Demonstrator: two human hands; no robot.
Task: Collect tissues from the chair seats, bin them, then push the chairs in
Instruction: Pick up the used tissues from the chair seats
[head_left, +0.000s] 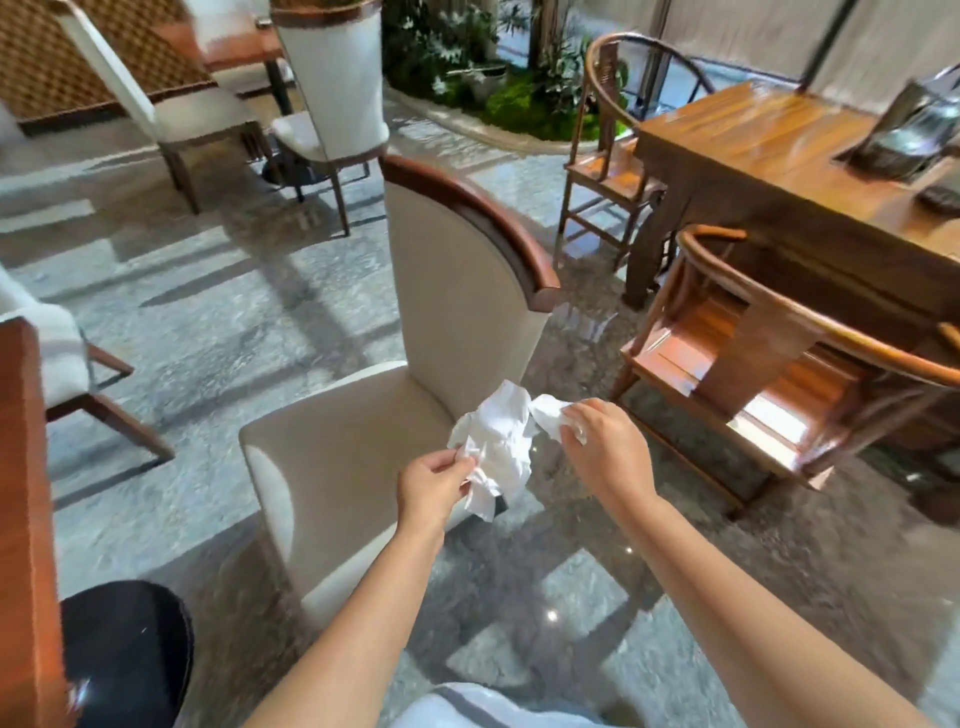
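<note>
White crumpled tissues (496, 441) hang between our hands above the cream chair seat (337, 467): left hand (434, 488) pinches the larger wad, right hand (597, 436) pinches the smaller. We recommend bunching both into one fist before seeking a bin; none is identifiable.

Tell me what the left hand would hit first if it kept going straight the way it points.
Probably the crumpled tissue its own fingers already pinch; past that, the cream chair's backrest, though depth is hard to judge.
</note>
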